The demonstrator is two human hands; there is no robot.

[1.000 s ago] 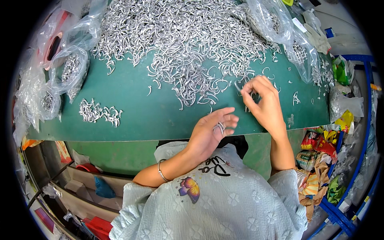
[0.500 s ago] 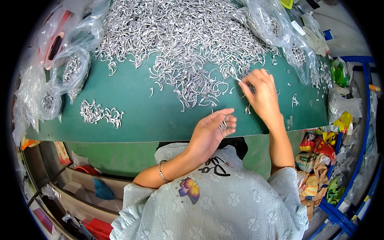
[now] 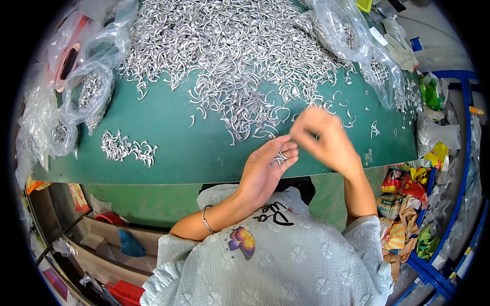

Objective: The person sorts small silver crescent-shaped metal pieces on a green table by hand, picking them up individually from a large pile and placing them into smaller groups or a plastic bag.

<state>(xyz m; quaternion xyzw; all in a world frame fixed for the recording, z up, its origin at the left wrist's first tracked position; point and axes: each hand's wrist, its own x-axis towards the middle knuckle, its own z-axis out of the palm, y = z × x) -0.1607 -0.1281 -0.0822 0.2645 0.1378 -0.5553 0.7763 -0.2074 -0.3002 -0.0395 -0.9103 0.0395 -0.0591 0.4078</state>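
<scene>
My left hand (image 3: 264, 166) is cupped above the front edge of the table, its fingers curled round a few small curved metal pieces (image 3: 278, 159). Close to its fingertips is my right hand (image 3: 326, 140), blurred by motion. Its thumb and forefinger come together in a pinch; whatever is between them is too smeared to make out. Beyond both hands spreads a large heap of curved silver metal pieces (image 3: 235, 61), its nearer part thinning out toward me. A separate small pile of similar pieces (image 3: 127, 148) lies on the left of the green table (image 3: 189, 158).
Clear plastic bags (image 3: 94, 94) holding metal pieces stand at the left, with another bag (image 3: 352, 35) at the upper right. Stray pieces (image 3: 374, 128) lie on the right. Beside the table are a blue metal frame (image 3: 467, 132) and, lower left, a shelf (image 3: 102, 232).
My right hand has moved left and toward me, from the near edge of the heap to my left hand's fingertips. My left hand has stayed nearly in place.
</scene>
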